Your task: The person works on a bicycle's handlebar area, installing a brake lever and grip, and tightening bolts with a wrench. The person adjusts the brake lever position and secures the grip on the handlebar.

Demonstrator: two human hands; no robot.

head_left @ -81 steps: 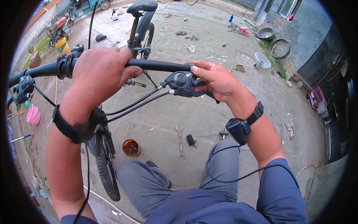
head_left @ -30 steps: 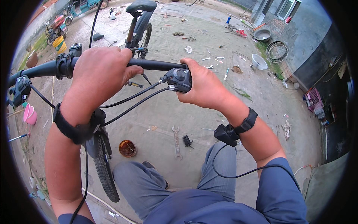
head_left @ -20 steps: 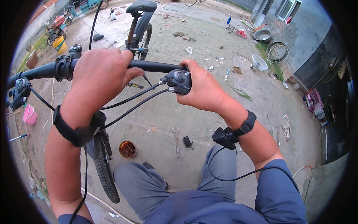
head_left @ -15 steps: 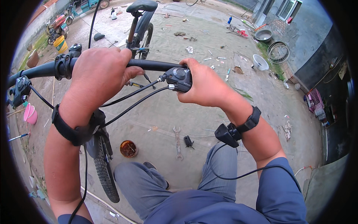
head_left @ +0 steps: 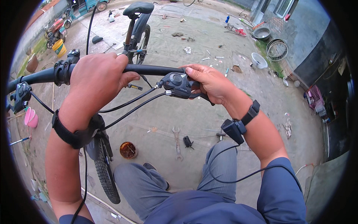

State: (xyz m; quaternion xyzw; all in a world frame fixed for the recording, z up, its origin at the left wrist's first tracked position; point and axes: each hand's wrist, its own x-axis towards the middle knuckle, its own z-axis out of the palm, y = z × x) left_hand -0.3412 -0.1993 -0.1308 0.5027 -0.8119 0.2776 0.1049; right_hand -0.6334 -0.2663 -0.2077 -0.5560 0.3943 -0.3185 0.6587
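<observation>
Clenching handlebar [head_left: 154, 70] with left grip [head_left: 97, 76], presumably for steadiness; grasping brake unit [head_left: 176, 85] at handlebar's right end with right grip [head_left: 213, 83].

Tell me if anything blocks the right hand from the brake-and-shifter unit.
Nothing visible does: the right hand is at the black brake-and-shifter unit, beside its lever. The left hand grips the handlebar farther left, clear of the unit. The two cables leave the unit's left side, away from the right hand.
</observation>
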